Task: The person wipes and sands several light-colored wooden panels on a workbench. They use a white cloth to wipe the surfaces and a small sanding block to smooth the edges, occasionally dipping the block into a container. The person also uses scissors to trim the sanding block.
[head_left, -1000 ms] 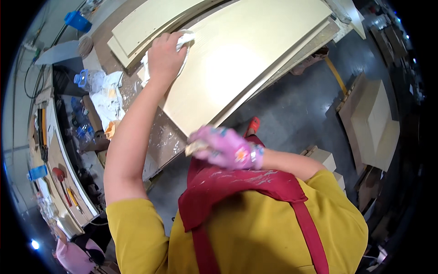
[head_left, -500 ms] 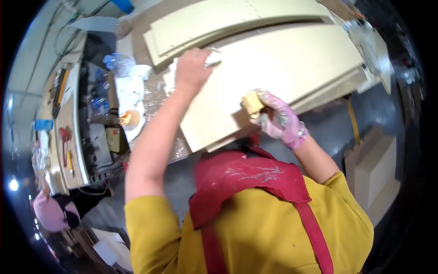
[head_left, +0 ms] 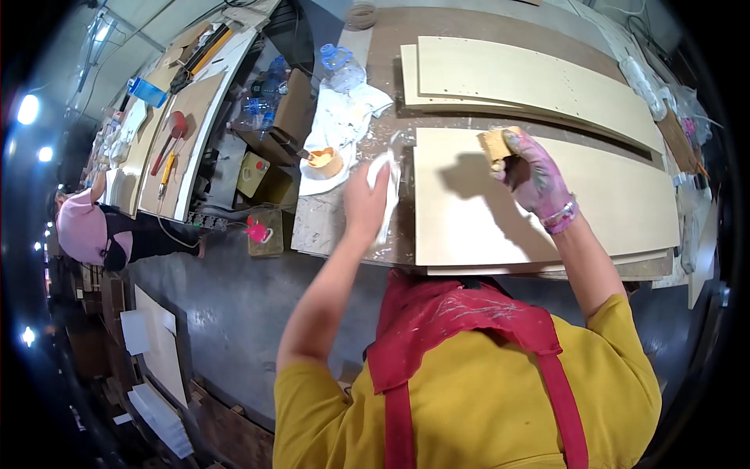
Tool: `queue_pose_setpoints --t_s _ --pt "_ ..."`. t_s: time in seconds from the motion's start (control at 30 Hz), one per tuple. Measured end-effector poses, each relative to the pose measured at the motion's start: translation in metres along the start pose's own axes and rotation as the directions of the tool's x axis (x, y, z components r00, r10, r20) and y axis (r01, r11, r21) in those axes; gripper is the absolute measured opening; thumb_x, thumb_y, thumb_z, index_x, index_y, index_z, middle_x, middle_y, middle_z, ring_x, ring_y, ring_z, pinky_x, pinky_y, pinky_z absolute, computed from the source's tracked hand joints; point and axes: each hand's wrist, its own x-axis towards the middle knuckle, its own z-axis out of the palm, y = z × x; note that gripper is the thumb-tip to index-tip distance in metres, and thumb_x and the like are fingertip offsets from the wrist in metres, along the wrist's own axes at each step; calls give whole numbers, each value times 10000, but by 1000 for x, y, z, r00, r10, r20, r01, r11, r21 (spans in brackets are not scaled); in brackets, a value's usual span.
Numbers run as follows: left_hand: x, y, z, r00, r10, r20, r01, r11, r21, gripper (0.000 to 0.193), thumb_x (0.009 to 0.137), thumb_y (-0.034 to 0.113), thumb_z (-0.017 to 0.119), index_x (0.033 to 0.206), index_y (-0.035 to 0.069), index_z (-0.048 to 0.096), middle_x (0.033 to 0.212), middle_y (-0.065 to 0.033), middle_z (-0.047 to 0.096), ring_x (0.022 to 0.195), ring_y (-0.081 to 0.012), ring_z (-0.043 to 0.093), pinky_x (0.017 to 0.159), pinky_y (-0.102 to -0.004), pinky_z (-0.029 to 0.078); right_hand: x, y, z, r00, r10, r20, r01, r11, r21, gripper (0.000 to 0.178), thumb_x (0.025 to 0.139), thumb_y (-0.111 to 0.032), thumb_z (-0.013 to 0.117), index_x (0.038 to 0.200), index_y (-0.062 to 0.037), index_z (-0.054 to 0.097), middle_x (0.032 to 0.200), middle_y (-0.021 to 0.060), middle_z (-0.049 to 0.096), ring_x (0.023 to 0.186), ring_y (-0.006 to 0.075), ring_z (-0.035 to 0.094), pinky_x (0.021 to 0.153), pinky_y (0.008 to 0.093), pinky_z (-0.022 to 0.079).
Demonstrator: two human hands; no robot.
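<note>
A white rag [head_left: 392, 187] is gripped by the bare left hand [head_left: 364, 207], with the fingers closed on it. It is carried just beside the left end of the front board [head_left: 439, 234], over the desk [head_left: 441, 22]; whether the desk is touched by it cannot be told. A yellow block [head_left: 494, 147], perhaps a sponge, is clamped by the right hand [head_left: 541, 186], on which a stained pink glove is worn, probably for protection from something messy. The block is pinched near one end, presumably so that its far side is left free. It seems to be held above the front board, as its shadow is thrown to one side.

The front board is laid flat along the near edge of the desk, on top of another board, likely to bring its face within easy reach. Two narrower boards [head_left: 531, 78] are stacked behind it, perhaps to be kept out of the way. To the left, a cup [head_left: 326, 162] of orange stuff is stood on a spread white cloth [head_left: 336, 121], possibly to spare the desk from drips. A clear bottle [head_left: 342, 69] is set behind, at the cloth's far edge.
</note>
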Motion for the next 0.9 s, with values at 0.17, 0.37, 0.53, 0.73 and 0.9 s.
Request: queue_pose_setpoints --t_s 0.17,0.37,0.53,0.73,0.9 --pt "-39 -45 2 977 114 182 -159 955 251 257 805 250 660 906 21 601 883 -158 610 884 -360 559 747 -443 439 51 37 45 961 234 150 -233 972 -23 205 870 -175 622 1050 -103 559 914 50 589 699 142 572 541 251 488" --pt "-40 -30 -58 977 -139 160 147 988 -44 346 782 331 709 858 13 594 735 -171 622 690 -357 598 639 -411 456 73 79 82 915 255 312 -219 965 -146 337 896 -276 564 1164 -72 545 913 55 615 692 131 567 600 255 485" --pt "-29 -39 -129 988 -156 -14 156 967 203 229 779 121 674 982 37 609 969 -138 637 877 -287 624 770 -345 481 83 93 73 961 204 189 -164 965 -204 388 912 -245 549 1206 3 506 934 75 604 663 126 541 593 247 481" --pt "32 -77 -218 980 -195 35 185 963 197 191 825 62 613 1010 86 654 924 -79 665 857 -175 625 768 -298 478 100 104 103 894 164 418 -36 953 -299 305 886 -334 575 1024 -63 545 720 8 537 584 108 510 496 246 423" --pt "93 -51 -192 974 -83 212 -85 732 676 499 839 510 561 811 18 640 844 -166 616 839 -359 582 741 -449 445 126 122 121 989 68 131 4 875 -484 221 888 -197 603 993 -19 523 841 75 600 639 132 582 573 269 497"
